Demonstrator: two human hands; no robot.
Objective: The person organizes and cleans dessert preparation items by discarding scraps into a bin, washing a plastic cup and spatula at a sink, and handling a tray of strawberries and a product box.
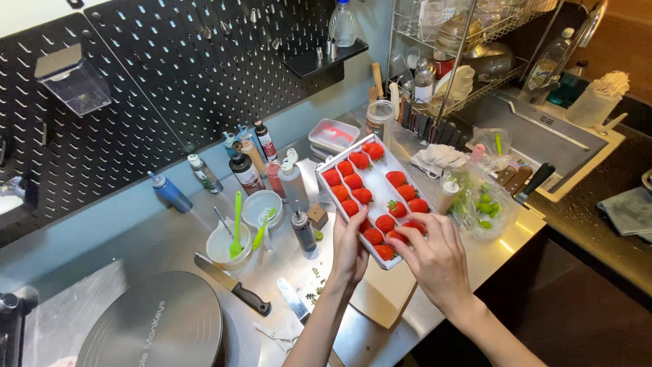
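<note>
Head view, left hand [350, 250]: the near left edge of a white tray [372, 185] of strawberries [353, 181] is gripped; the fingers are curled shut round the tray's rim, thumb on top
Head view, right hand [438, 257]: held over the near right corner of the tray; the fingers [411, 236] are bent down onto a strawberry [401, 237] in the near rows; whether the berry is pinched or only touched cannot be told
Tray: tilted and lifted off the steel bench [176, 238], at the centre of the scene; red berries are set in rows, with some gaps on the right side
Left of the tray: squeeze bottles [293, 183] are clustered; two white bowls [234, 241] with green spatulas stand nearer; a black-handled knife [234, 285] lies on the bench; a round dark lid [156, 326] is at the near left
Right of the tray: a clear bag of green fruit [482, 207] rests by the bench edge; a sink [543, 129] lies beyond it
</note>
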